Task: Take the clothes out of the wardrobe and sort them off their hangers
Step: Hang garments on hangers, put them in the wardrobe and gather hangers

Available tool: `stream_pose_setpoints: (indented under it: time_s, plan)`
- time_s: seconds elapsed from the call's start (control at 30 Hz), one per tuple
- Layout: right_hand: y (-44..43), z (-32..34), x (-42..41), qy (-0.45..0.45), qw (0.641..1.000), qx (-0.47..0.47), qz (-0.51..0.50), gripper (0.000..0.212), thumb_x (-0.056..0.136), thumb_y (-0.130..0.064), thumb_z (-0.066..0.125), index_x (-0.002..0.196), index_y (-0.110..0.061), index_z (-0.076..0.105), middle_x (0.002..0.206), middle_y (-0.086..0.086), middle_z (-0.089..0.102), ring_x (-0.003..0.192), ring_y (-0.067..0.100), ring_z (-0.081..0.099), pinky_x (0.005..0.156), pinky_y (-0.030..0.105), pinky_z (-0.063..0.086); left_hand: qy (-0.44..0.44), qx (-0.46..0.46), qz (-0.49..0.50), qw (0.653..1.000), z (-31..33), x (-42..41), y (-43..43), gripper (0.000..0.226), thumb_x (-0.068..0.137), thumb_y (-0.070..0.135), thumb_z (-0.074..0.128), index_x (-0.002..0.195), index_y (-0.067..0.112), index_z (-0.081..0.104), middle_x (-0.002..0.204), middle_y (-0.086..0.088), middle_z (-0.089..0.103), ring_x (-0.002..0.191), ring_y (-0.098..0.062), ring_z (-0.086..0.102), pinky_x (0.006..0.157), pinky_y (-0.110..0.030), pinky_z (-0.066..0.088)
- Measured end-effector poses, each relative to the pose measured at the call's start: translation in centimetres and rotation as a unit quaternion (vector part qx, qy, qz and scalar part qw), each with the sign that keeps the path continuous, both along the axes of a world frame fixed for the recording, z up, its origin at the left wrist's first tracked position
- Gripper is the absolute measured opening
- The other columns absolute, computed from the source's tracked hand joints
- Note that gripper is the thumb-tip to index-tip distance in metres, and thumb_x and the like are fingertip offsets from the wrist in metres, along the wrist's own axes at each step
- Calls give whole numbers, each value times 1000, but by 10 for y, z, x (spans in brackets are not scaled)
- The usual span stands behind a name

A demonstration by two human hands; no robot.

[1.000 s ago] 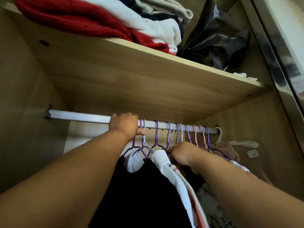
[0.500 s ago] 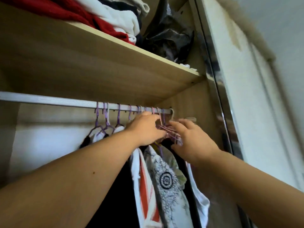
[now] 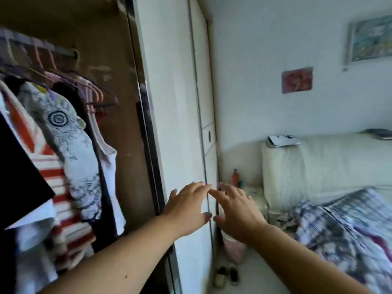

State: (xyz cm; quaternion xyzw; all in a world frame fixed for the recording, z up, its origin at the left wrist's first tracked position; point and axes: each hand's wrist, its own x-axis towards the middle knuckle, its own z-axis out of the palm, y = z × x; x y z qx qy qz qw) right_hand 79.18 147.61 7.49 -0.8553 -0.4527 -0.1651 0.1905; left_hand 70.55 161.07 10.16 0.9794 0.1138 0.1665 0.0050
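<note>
Clothes (image 3: 74, 149), red-striped and printed white, hang on purple and pink wire hangers (image 3: 96, 96) at left. Your left grip (image 3: 188, 206) and right grip (image 3: 237, 206), both spread and empty, hover at the white sliding door (image 3: 176, 102), perhaps to push it.

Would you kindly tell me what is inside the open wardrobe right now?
On hangers from the rail hang a black garment, a red-striped top, a black-printed white top and a plain white top. They cover the back of the wardrobe behind them.
</note>
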Motion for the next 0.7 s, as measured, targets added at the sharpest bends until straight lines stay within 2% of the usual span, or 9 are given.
stream_pose_setpoints:
  time_s: [0.13,0.3,0.47,0.7]
  plan:
    - [-142,-73,-27,82,992,-33,-88,58,82,-41,54,136,-41,34,148,-1,29,134,25,31,106,40,30,40,-113,-85,989,-91,-3,-117,73,84,47,58,147,32,24,154,9,22,141,-11,22,111,-38,26]
    - [-322,-137,-98,143,970,-61,-186,49,85,-33,53,133,-40,45,145,-9,36,132,18,36,105,30,33,140,-158,-182,960,-166,-35,-272,74,85,44,58,148,29,24,157,3,18,142,-14,22,112,-34,27]
    - [-434,-159,-181,204,930,-69,-297,54,84,-35,58,133,-46,40,148,-8,32,134,18,33,107,37,32,171,-187,-272,928,-171,-75,-388,70,82,48,58,145,30,33,154,3,26,139,-17,29,111,-33,29]
    - [-503,-178,-306,247,878,-21,-410,59,86,-40,62,138,-44,34,151,-6,30,136,17,33,110,44,33,234,-152,-372,886,-173,-166,-472,65,85,48,51,144,37,26,155,5,21,140,-18,25,111,-49,28]
